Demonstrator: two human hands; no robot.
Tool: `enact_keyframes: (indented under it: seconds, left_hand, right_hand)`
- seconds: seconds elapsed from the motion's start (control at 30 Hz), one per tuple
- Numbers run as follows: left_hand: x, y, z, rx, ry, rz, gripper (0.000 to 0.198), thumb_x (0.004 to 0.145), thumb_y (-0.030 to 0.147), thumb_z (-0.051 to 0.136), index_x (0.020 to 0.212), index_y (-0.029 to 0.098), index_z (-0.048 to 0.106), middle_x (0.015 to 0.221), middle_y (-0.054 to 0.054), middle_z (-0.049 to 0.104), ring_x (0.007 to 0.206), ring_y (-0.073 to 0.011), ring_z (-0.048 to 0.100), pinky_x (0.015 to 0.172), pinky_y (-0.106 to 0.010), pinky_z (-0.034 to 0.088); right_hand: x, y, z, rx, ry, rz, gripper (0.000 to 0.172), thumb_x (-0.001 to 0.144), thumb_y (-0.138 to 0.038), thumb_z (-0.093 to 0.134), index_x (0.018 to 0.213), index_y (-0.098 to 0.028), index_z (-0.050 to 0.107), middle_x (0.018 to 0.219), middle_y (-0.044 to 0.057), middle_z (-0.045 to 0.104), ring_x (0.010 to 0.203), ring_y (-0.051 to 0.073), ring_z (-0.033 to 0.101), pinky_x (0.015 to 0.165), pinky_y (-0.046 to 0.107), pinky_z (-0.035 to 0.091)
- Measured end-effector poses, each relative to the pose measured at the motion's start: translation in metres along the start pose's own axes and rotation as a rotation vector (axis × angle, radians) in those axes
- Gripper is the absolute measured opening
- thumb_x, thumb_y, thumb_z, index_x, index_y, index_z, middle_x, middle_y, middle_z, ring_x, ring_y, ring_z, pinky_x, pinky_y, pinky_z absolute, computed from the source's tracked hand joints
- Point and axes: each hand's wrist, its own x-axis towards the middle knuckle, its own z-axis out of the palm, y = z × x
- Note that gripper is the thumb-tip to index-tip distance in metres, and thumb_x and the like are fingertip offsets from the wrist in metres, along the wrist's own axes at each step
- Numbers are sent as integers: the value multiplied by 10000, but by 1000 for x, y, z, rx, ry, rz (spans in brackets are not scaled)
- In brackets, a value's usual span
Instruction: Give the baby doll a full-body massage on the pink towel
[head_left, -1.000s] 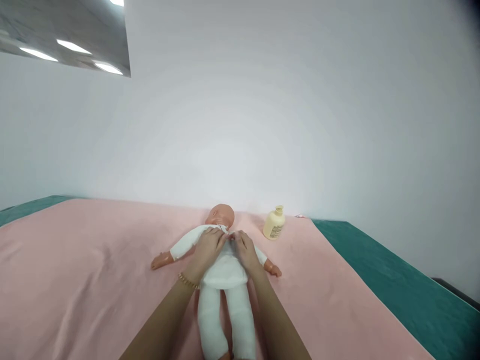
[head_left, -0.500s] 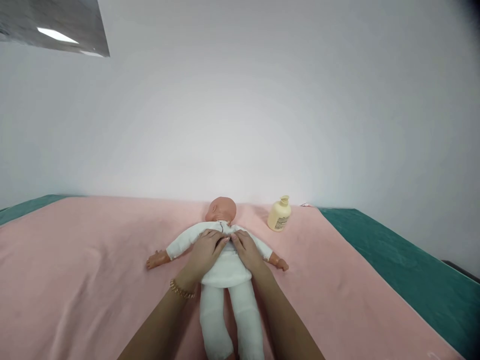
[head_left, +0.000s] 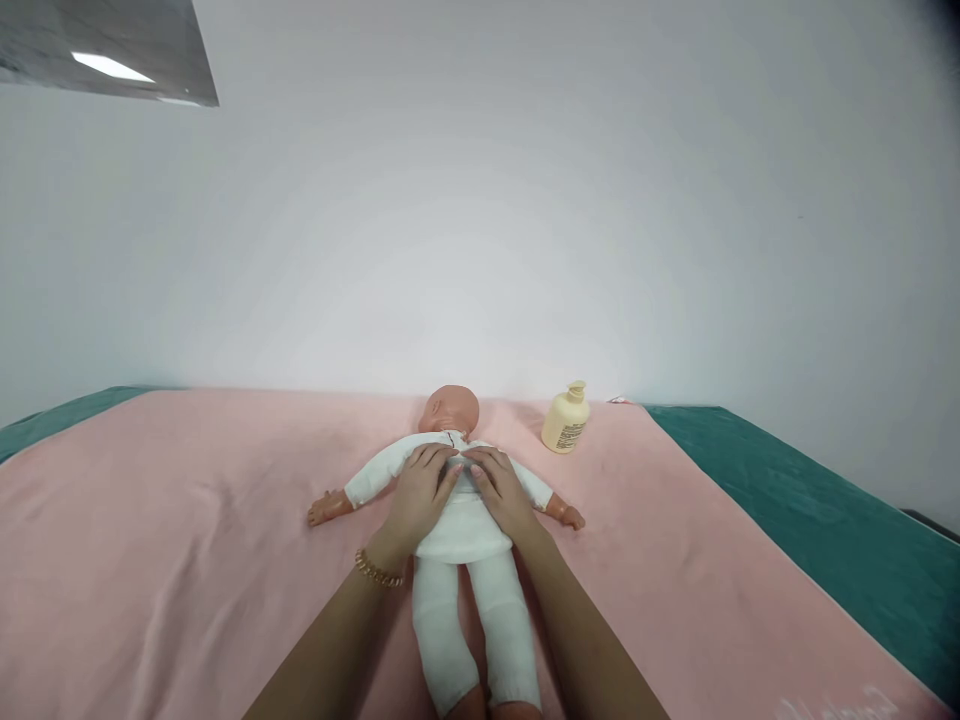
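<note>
A baby doll (head_left: 463, 540) in white cloth lies stretched out on a pink blanket (head_left: 225, 470), its back up and its head turned to the left. Both its arms are spread to the sides. My left hand (head_left: 421, 490), with a beaded bracelet at the wrist, rests flat on the left of the doll's upper back. On the right of the upper back lies my right hand (head_left: 501, 488), also flat. The fingers of both hands are stretched out and their tips nearly meet just below the doll's neck. Neither hand grips anything.
A pale yellow pump bottle (head_left: 565, 420) stands on the blanket to the right of the doll's head. Under the blanket is a green surface (head_left: 795, 500), showing at both sides. A white wall (head_left: 480, 200) rises behind, with a shiny grey panel (head_left: 112, 45) at upper left.
Both hands have shifted slightly up the doll's back toward the neck, and the thumbs have spread from the fingers. The whole view has moved a little, so everything sits slightly higher and further right.
</note>
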Motion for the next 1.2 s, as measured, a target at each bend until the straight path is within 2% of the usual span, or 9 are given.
enact_keyframes:
  seconds: [0.43, 0.53, 0.7, 0.83, 1.0, 1.2]
  left_hand:
    - [4, -3, -10, 68, -186, -3, 339, 991, 404, 398, 1042, 189, 655, 1068, -74, 695, 1037, -248, 591, 934, -434, 443]
    - [5, -4, -9, 78, -177, 2, 335, 990, 404, 401, 1024, 189, 655, 1048, -71, 697, 1026, -248, 596, 923, -435, 449]
    - [4, -7, -7, 104, -73, 56, 300, 993, 366, 403, 1082, 192, 631, 1115, -73, 670, 1089, -239, 572, 961, -433, 438]
    - [5, -12, -5, 123, -16, 88, 306, 994, 352, 406, 1145, 185, 613, 1201, -82, 639, 1174, -238, 533, 1030, -442, 401]
    - [7, -17, -2, 151, -65, 75, 314, 980, 368, 444, 1143, 162, 616, 1176, -93, 646, 1148, -250, 539, 1030, -455, 399]
    - [9, -14, -5, 128, -115, 32, 294, 983, 378, 431, 1051, 183, 641, 1079, -77, 680, 1070, -244, 571, 977, -446, 418]
  right_hand:
    - [10, 2, 1, -54, -68, 75, 481, 1013, -502, 308, 989, -210, 690, 1029, 85, 695, 1014, 240, 589, 946, 410, 412]
    - [10, 3, 3, -56, -63, 65, 449, 1017, -466, 317, 1001, -211, 685, 1029, 81, 686, 1018, 235, 580, 949, 410, 415]
    - [6, 6, 5, -42, 30, 1, 383, 1010, -442, 364, 1132, -215, 647, 1153, 89, 635, 1136, 225, 531, 1020, 411, 396]
    - [6, 4, 4, -40, 4, 16, 391, 1008, -455, 370, 1236, -243, 606, 1279, 81, 594, 1239, 221, 480, 1083, 420, 363]
    - [7, -1, 3, -86, -58, 72, 405, 1007, -472, 373, 1244, -250, 616, 1271, 76, 615, 1245, 226, 487, 1102, 431, 343]
    - [10, -6, 2, -73, -84, 101, 390, 1006, -469, 386, 1153, -241, 667, 1200, 62, 662, 1184, 218, 540, 1065, 405, 379]
